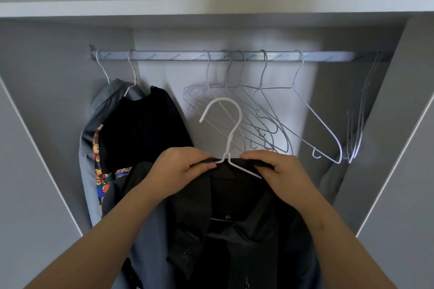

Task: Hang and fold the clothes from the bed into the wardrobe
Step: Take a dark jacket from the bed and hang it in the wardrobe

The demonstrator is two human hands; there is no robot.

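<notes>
Progress: partway, by the look of it. A few garments already hang at the left end of the rail (187,56), and one more is being put on a hanger right now.
Done so far: a grey shirt (98,110), a black top (141,129) and a cartoon-print piece (101,171) are bunched together on the left.
In hand: the black shirt (234,206) sits low in front of the wardrobe (211,7), draped on a white hanger (229,124) whose hook isn't on the rail yet.
Left hand (180,166): pinches the collar just left of the hanger's neck.
Right hand (274,169): pinches the collar on the other side, over the wire arm.
Left to do: hook it up. The bed's out of view, so no telling what's waiting there or what needs folding.
Materials: the black shirt looks thin and mesh-like, with a 2XL label inside. The empty hangers (270,112) are skinny coated wire, tangled mid-rail. The rail is ribbed metal with printed lettering, and the wardrobe panels are smooth matte grey.
</notes>
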